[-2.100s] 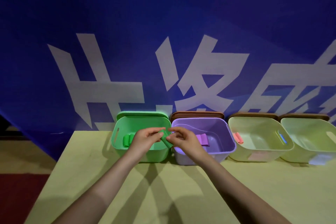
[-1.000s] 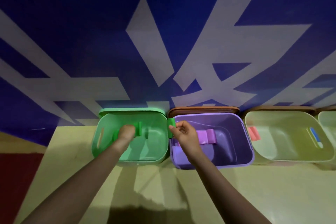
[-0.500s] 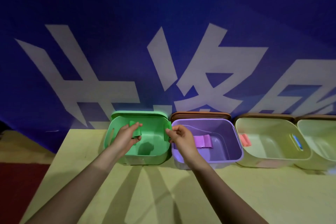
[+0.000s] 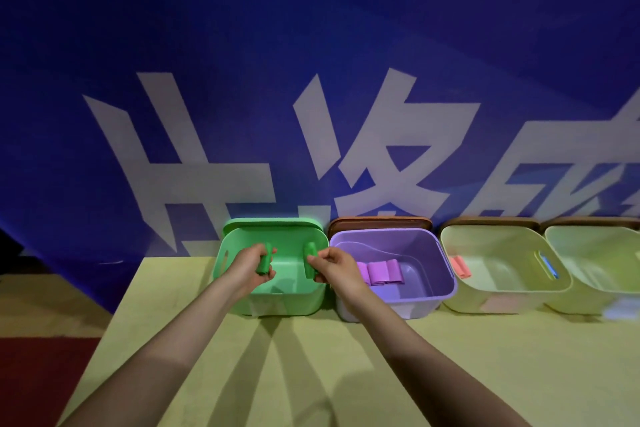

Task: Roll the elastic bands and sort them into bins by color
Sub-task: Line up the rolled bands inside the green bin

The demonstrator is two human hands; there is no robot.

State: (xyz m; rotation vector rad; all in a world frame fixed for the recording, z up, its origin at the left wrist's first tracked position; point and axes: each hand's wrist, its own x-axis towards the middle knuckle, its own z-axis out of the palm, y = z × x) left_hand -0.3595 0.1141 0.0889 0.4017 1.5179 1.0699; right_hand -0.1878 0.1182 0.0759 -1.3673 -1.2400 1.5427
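Fingers [image 4: 313, 257] of both hands clamp green rolls [image 4: 264, 263] over green bin [image 4: 277, 302]; roll ends hidden.

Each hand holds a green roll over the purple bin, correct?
Not quite. The head view shows the left hand and right hand each holding a green roll over the green bin, not the purple bin.

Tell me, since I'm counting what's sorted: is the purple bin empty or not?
Not empty. The purple bin holds purple bands lying side by side on its floor; their exact number is hard to tell.
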